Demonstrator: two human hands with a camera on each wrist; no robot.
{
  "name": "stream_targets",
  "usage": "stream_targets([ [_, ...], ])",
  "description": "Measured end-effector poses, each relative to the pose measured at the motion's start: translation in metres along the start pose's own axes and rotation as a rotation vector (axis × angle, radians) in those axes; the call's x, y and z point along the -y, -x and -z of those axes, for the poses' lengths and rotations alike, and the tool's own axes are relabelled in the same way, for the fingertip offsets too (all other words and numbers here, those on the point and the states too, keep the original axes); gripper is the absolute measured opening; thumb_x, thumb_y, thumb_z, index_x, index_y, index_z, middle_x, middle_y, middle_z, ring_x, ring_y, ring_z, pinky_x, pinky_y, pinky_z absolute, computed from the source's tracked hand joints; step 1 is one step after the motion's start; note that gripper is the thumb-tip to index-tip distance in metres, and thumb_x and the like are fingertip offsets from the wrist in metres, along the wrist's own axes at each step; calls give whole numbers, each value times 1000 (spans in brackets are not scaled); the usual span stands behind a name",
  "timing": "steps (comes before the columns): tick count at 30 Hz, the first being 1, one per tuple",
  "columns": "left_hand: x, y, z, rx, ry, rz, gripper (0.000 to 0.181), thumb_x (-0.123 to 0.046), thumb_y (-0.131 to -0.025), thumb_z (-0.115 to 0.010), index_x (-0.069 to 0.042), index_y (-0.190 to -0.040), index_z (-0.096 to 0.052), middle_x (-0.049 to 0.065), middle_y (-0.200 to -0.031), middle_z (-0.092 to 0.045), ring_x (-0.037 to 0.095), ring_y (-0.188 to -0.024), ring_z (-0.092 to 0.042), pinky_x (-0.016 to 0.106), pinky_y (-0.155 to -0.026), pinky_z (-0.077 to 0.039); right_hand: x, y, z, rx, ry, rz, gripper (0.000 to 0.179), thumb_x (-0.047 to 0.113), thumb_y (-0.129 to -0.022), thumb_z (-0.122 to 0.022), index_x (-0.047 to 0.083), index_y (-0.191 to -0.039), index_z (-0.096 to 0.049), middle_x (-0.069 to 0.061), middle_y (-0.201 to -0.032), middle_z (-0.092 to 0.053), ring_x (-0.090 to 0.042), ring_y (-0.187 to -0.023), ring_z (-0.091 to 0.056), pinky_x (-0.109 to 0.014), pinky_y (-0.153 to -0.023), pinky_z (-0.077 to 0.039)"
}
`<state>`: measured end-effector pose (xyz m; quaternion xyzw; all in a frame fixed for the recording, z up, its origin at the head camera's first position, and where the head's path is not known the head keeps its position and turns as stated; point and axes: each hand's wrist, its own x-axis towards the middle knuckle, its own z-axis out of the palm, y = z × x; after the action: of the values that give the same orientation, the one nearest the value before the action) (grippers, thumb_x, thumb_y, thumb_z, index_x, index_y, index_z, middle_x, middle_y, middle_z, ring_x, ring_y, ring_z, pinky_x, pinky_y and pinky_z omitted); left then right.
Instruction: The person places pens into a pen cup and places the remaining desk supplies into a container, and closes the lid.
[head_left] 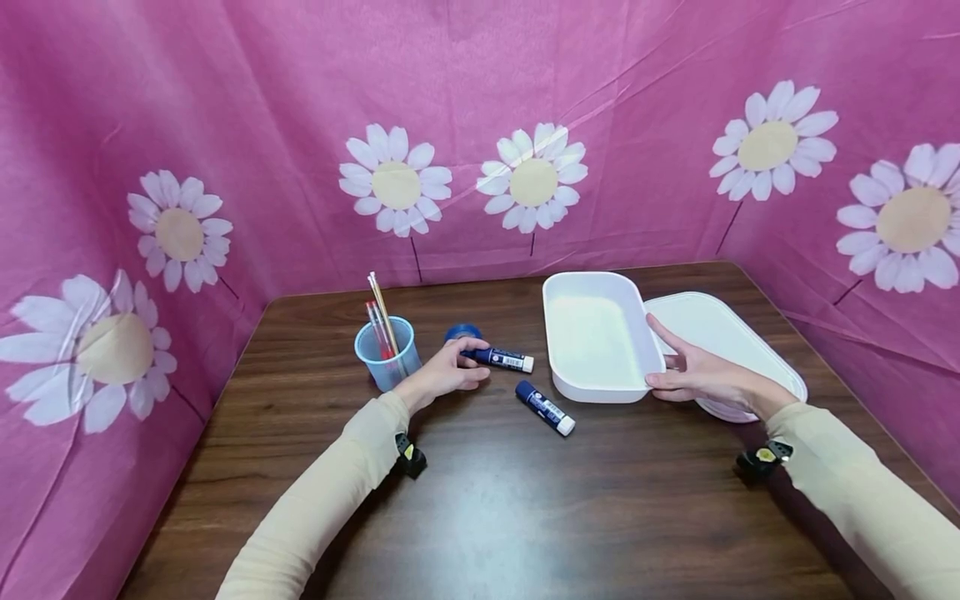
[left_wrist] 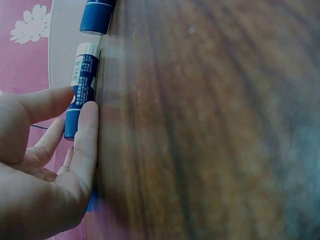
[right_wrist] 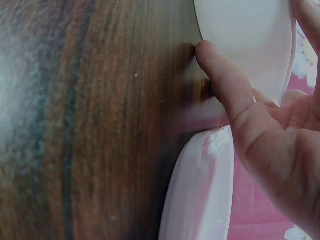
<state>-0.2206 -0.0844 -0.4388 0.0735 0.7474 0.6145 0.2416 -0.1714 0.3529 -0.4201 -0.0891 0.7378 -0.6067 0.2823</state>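
Toward the far edge of the table [head_left: 480, 508], left of its middle, the blue end of the farther glue stick [head_left: 510, 360] is straddled by the left hand [head_left: 447, 369]; its thumb and fingers are held apart, and whether the stick is pressed between them cannot be told. By that hand a round blue item [head_left: 463, 331] is partly hidden. Nearer the near edge, the second glue stick [head_left: 545, 408] is laid slantwise, its white end turned toward the near right corner.

Right of both sticks, close to the far edge, a white box [head_left: 600, 392] is set with its mouth upward. Its right wall is touched by the right hand [head_left: 701, 375], whose thumb and fingers are spread wide along it. Toward the far right corner a white lid [head_left: 720, 333] is laid flat, partly covered by that hand and wrist. Toward the far left corner, slim sticks and pens [head_left: 382, 312] are held in a light blue cup [head_left: 367, 367]. Beyond the far edge, a pink curtain [head_left: 465, 67] is printed with white flowers [head_left: 396, 185].
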Motion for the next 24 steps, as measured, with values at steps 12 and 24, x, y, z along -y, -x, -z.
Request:
stream_targets([
  [12,-4,-2,-8,-34,-65,-65,35,-1,-95,-70,-3,-128,-61,18,-115,-54,18,-84,-64,34,-72,-63,4,3,0,10,-7,11,106,10,-100,-66,41,-158,18,-38,-157,-13,-16,-123,-56,-39,-100,-52],
  [24,-8,0,-8,-34,-238,-116,33,0,-93,-72,-1,-125,-68,15,-120,-54,16,-74,-62,31,-64,-62,2,3,-1,32,-3,-22,105,12,-102,-64,43,-156,21,-33,-160,-10,-16,-126,-54,-39,-103,-50],
])
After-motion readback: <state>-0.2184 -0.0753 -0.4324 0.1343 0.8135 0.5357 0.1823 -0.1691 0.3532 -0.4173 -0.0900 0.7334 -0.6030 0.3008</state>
